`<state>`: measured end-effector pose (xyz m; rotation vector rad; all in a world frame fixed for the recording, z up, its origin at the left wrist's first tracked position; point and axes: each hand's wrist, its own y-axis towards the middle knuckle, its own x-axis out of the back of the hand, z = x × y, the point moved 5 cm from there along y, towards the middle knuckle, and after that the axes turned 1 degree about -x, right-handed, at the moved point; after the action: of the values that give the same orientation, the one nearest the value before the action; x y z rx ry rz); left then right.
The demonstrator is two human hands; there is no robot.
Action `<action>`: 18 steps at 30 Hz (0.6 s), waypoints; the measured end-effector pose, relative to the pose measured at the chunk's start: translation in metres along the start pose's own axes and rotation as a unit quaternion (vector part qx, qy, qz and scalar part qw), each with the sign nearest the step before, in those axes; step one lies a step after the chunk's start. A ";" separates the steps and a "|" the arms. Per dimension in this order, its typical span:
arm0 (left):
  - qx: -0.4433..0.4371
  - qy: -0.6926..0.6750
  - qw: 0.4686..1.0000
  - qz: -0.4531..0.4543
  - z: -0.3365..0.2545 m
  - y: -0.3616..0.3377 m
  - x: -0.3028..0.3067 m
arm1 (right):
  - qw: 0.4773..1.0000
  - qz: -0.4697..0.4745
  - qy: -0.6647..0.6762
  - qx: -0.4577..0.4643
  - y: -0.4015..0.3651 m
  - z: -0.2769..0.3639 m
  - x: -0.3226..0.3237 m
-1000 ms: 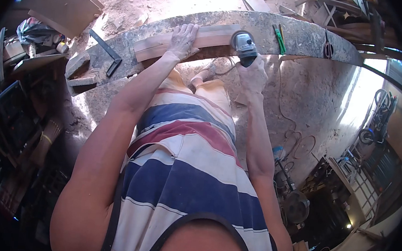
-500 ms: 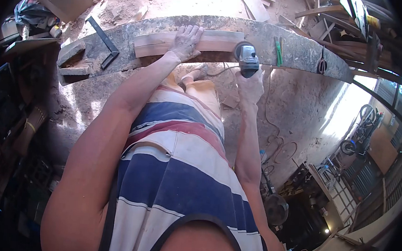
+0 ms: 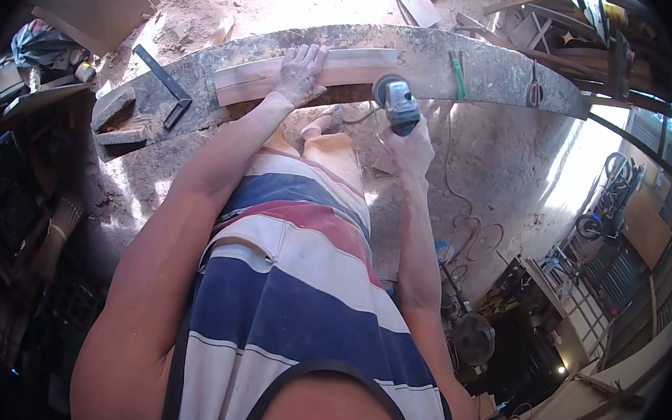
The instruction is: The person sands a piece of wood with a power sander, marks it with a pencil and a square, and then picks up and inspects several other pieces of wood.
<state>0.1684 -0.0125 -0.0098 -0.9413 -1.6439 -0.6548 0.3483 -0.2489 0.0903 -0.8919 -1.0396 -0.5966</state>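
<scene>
A long, slightly curved piece of wood (image 3: 355, 67) lies along the near edge of the worn bench (image 3: 435, 50). My left hand (image 3: 299, 74) rests on top of it, left of its middle, fingers stretched out over the wood. In my right hand (image 3: 409, 147) is an angle grinder (image 3: 400, 107), my fingers wrapped round its body. The round disc end of the grinder is at the right end of the wood, by its near edge; whether the two touch is hard to tell.
On the bench, a black metal square (image 3: 164, 86) and wood offcuts (image 3: 115, 110) lie left, a green tool (image 3: 458, 75) and scissors (image 3: 534, 91) right. A cord runs over the floor below. Scrap wood is piled beyond the bench at upper right.
The grinder in my right hand has moved a little left and nearer to me, and its body is tilted more. My left hand stays on the wood. The whole view has shifted slightly.
</scene>
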 end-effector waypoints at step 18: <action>0.013 -0.017 1.000 0.012 0.000 0.001 -0.003 | 1.000 0.014 0.021 0.000 0.028 0.002 0.000</action>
<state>0.1694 -0.0127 -0.0126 -0.9557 -1.6642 -0.6030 0.3696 -0.2330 0.0815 -0.8886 -0.9883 -0.5895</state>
